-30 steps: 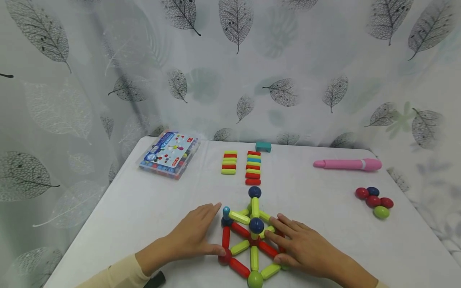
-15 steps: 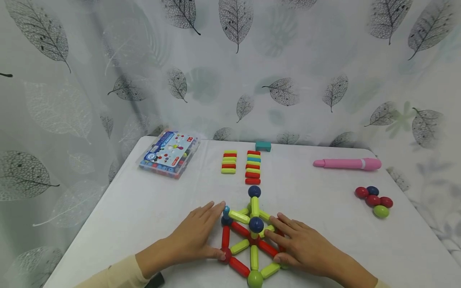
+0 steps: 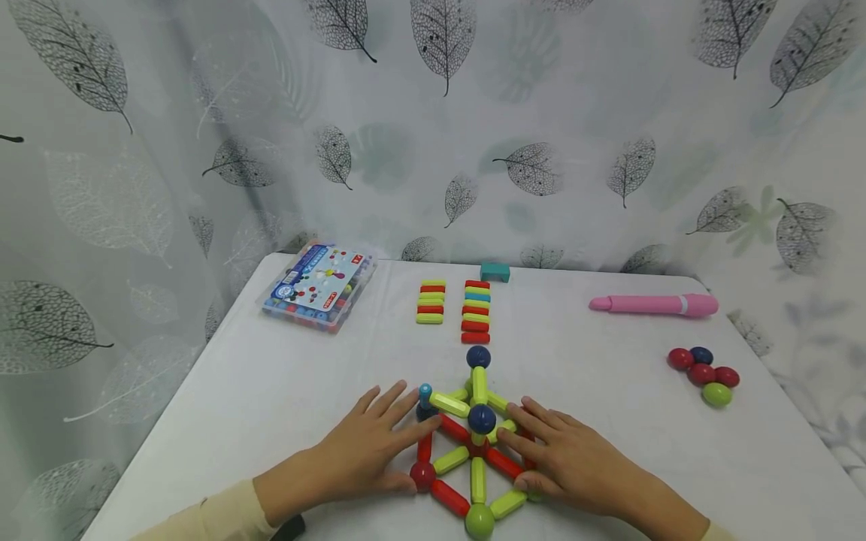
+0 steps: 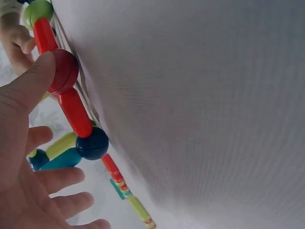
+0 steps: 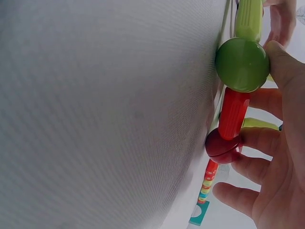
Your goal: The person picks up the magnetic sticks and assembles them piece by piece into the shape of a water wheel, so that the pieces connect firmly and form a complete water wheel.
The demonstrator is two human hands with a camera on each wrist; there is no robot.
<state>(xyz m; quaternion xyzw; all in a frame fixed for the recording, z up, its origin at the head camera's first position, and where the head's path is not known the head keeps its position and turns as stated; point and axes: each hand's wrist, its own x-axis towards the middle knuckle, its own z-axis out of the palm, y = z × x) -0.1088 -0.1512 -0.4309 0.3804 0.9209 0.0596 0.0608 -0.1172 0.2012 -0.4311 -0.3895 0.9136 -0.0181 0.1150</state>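
Note:
Between the two hands stands a magnetic ball-and-rod frame, with red rods (image 3: 451,497), yellow-green rods (image 3: 477,481) and a raised dark blue ball (image 3: 482,419). My left hand (image 3: 365,451) is spread at its left side, thumb tip at the red ball (image 4: 65,71) and index finger reaching across the frame. A light blue rod (image 3: 425,394) stands upright at the back-left corner. On the right side, my right hand (image 3: 575,462) rests with extended fingers against the frame. Its thumb is at a green ball (image 5: 242,65); fingertips touch a dark red ball (image 5: 223,148).
Two columns of loose rods (image 3: 430,302) lie farther back, near a teal block (image 3: 495,272). A clear parts case (image 3: 318,287) sits back left. At the right are a pink pen-shaped object (image 3: 652,304) and several loose balls (image 3: 701,374).
My left hand's fingers have spread, the index finger swinging right over the frame. Its thumb has drawn back slightly from the red ball. My right hand stays nearly still.

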